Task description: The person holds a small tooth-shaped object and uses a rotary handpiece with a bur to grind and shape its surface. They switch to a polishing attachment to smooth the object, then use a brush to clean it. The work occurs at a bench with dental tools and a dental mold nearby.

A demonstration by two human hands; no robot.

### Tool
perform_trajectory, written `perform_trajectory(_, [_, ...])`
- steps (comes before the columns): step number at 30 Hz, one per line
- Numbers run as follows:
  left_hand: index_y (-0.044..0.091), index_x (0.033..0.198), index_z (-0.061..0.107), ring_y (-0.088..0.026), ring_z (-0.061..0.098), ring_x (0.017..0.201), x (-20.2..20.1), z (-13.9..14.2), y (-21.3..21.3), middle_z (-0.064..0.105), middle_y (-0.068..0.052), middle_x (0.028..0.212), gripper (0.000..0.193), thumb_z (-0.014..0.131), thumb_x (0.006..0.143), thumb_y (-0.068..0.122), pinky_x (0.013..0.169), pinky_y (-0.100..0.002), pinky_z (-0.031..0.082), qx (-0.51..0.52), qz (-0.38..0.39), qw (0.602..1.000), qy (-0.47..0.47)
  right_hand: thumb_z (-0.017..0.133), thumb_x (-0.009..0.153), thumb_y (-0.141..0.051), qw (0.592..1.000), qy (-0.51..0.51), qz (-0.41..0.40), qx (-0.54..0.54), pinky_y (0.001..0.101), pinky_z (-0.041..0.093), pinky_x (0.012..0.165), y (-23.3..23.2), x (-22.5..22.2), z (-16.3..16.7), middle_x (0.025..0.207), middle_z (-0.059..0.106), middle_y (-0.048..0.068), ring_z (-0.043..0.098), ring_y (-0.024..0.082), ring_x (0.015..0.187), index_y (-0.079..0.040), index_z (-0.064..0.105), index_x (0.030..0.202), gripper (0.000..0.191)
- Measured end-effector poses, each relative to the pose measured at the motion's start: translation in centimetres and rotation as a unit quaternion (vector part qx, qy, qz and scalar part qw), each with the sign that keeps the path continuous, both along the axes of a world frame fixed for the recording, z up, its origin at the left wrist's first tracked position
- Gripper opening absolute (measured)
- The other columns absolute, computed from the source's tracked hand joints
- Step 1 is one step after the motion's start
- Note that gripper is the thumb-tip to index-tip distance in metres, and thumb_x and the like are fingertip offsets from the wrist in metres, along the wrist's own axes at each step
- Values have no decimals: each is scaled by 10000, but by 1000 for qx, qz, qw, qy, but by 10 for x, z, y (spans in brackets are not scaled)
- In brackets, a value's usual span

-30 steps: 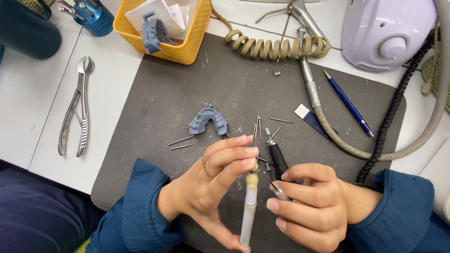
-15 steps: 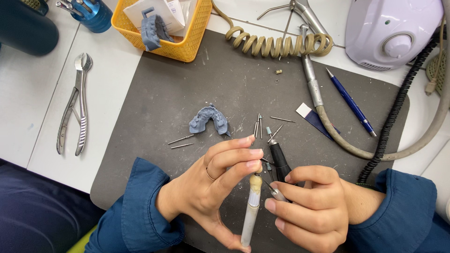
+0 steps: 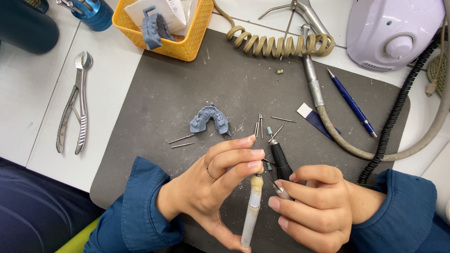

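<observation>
My left hand (image 3: 213, 185) pinches the beige tip of a white stick-shaped tool (image 3: 251, 211), which stands nearly upright over the dark mat (image 3: 154, 107). My right hand (image 3: 311, 206) grips a black handpiece (image 3: 280, 159) with a small bur at its top, held right beside the white tool. A blue-grey dental model (image 3: 209, 120) lies on the mat just beyond both hands. Several thin burs (image 3: 259, 125) are scattered around it.
Metal pliers (image 3: 75, 105) lie at left on the white table. A yellow basket (image 3: 185, 35) holding another blue model stands at the back. A coiled beige hose (image 3: 276, 44), a blue pen (image 3: 351, 103), a white motor unit (image 3: 393, 30) and a black cable (image 3: 396, 112) sit right.
Both hands hold the same grip and have barely shifted; the view has drifted slightly.
</observation>
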State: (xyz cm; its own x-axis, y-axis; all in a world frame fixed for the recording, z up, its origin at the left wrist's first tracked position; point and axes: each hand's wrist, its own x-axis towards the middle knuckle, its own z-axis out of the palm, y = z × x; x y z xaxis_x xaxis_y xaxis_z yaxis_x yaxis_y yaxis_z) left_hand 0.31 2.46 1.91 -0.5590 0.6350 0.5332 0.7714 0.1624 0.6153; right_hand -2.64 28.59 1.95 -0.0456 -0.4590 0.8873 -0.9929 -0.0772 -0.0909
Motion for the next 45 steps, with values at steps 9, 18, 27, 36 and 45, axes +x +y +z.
perform_trajectory(9, [-41, 1526, 349, -401, 371, 1526, 0, 0, -1, 414, -201, 1534, 1198, 895, 752, 694, 1269, -469, 392, -3, 21, 1000, 10, 688, 933, -194, 991, -112, -66, 33, 455, 543, 823, -4, 5, 2, 1116, 642, 131, 678, 269, 941, -51, 569, 1018, 205])
perform_trajectory(18, [51, 1579, 320, -384, 205, 1588, -6, -13, 11, 319, -125, 1591, 1141, 898, 802, 656, 1362, -597, 253, -113, 122, 984, 63, 801, 819, -218, 913, -355, -178, 90, 364, 472, 833, -20, 17, -1, 1125, 634, 114, 594, 261, 960, -68, 653, 958, 252])
perform_trajectory(27, [60, 1380, 581, -336, 534, 1391, -10, 6, 7, 587, -119, 1397, 651, 807, 894, 429, 1194, -478, 460, 1, 116, 993, -8, 621, 943, -129, 919, -361, -127, 97, 385, 461, 862, -25, 17, -6, 1099, 638, 105, 585, 266, 945, -50, 642, 985, 92])
perform_trajectory(36, [78, 1191, 667, -199, 729, 1089, -10, -3, 8, 732, -61, 1200, 191, 703, 1016, 11, 961, -300, 583, 132, 124, 973, -145, 560, 980, -199, 928, -348, -75, 110, 400, 449, 862, -25, 17, -11, 1031, 622, 111, 604, 258, 911, -63, 624, 898, 171])
perform_trajectory(45, [28, 1249, 636, -159, 701, 1041, -7, -9, 2, 704, -101, 1154, 234, 692, 1022, 17, 886, -283, 590, 206, 37, 920, -332, 570, 956, -192, 930, -342, -54, 126, 432, 442, 875, -24, 15, -13, 1017, 610, 120, 596, 280, 902, -51, 613, 898, 159])
